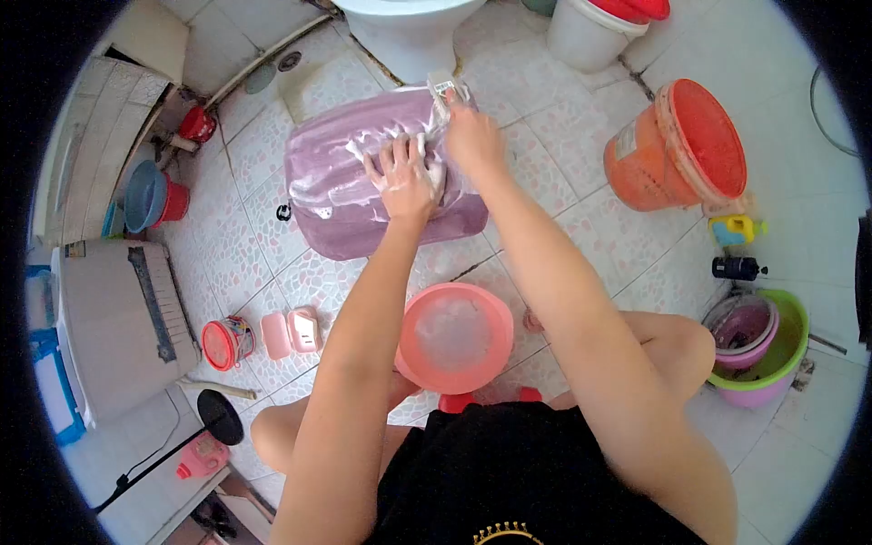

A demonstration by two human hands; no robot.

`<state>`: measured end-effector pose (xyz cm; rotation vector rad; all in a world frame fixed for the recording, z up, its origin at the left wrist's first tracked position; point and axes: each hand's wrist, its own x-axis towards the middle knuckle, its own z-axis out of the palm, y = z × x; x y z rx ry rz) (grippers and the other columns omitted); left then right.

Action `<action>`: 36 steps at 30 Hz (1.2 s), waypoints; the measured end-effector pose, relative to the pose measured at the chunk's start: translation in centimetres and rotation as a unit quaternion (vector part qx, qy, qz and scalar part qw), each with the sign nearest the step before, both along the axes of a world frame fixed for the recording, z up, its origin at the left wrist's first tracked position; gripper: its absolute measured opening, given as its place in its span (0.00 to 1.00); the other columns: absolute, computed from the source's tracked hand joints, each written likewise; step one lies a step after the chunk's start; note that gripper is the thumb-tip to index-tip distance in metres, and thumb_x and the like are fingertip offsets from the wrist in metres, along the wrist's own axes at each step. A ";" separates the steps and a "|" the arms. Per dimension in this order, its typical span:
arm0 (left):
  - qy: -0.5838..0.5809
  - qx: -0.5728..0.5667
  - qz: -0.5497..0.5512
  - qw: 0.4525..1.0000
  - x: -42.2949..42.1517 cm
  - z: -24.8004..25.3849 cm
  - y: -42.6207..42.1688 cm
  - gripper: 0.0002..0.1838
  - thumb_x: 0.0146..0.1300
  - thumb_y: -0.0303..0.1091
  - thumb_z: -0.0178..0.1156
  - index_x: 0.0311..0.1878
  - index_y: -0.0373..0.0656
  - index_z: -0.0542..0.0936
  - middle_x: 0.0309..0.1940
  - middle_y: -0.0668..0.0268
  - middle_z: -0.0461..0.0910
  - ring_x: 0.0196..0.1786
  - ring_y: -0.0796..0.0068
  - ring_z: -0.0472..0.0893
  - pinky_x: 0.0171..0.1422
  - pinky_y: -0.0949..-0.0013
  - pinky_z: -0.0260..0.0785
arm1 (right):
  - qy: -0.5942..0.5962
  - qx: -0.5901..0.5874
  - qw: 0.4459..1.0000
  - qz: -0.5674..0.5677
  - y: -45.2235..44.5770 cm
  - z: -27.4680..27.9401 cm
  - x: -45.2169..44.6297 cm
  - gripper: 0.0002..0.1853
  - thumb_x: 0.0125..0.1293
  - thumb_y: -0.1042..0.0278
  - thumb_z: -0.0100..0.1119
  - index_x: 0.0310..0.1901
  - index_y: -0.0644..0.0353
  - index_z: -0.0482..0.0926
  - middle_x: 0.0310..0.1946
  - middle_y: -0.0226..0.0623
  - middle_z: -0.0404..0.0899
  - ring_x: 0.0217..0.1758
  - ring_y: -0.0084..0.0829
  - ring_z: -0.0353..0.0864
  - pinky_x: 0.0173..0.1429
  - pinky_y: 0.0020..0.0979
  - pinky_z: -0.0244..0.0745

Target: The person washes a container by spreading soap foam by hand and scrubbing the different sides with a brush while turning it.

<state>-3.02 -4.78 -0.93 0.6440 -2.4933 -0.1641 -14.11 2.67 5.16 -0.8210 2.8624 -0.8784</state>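
A purple, soap-covered item point(331, 173) with rounded corners lies flat on the tiled floor. Pressed on its foamy surface, near the middle, is my left hand point(404, 177), fingers spread. My right hand point(472, 141) is closed around a pale brush point(443, 88) at the item's upper right edge; the brush's underside is hidden. Between my knees and the item stands a pink basin point(457, 338) with cloudy water.
An orange bucket point(645, 154) stands on the right, with a green basin point(783, 341) below it. The toilet base point(409, 41) is just beyond the purple item. An open pink soap box point(291, 333) and a small tub point(227, 343) sit at left.
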 end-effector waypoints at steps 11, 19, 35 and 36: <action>-0.007 -0.024 0.026 0.999 -0.3 -0.3 0.0 0.25 0.56 0.44 0.59 0.58 0.50 0.77 0.58 0.64 0.73 0.65 0.60 0.68 0.77 0.34 0.44 | -0.021 0.064 0.997 0.033 8.0 -2.1 9.9 0.40 0.64 0.75 0.50 0.78 0.38 0.55 0.24 0.54 0.80 0.28 0.54 0.84 0.33 0.53 0.76; -0.005 0.002 0.027 1.000 -0.6 0.2 0.0 0.25 0.56 0.43 0.59 0.58 0.48 0.77 0.60 0.64 0.73 0.67 0.59 0.67 0.78 0.34 0.41 | -0.009 0.039 0.999 0.032 9.7 -3.2 12.8 0.39 0.63 0.76 0.52 0.76 0.35 0.58 0.23 0.51 0.80 0.28 0.53 0.84 0.33 0.53 0.78; -0.045 0.012 0.025 0.999 -0.6 -0.2 -0.5 0.25 0.62 0.38 0.54 0.62 0.39 0.72 0.62 0.58 0.70 0.67 0.53 0.66 0.78 0.36 0.42 | 0.044 0.023 0.998 0.045 -1.5 -1.3 1.0 0.32 0.67 0.70 0.48 0.74 0.45 0.63 0.31 0.55 0.84 0.35 0.54 0.86 0.43 0.54 0.79; -0.037 0.010 0.019 0.999 -0.7 -0.4 -0.7 0.26 0.62 0.39 0.54 0.63 0.39 0.71 0.62 0.57 0.70 0.68 0.52 0.66 0.78 0.36 0.41 | 0.038 0.043 0.997 0.050 -0.2 -1.1 2.6 0.32 0.67 0.70 0.48 0.74 0.44 0.62 0.30 0.54 0.84 0.34 0.54 0.86 0.42 0.54 0.79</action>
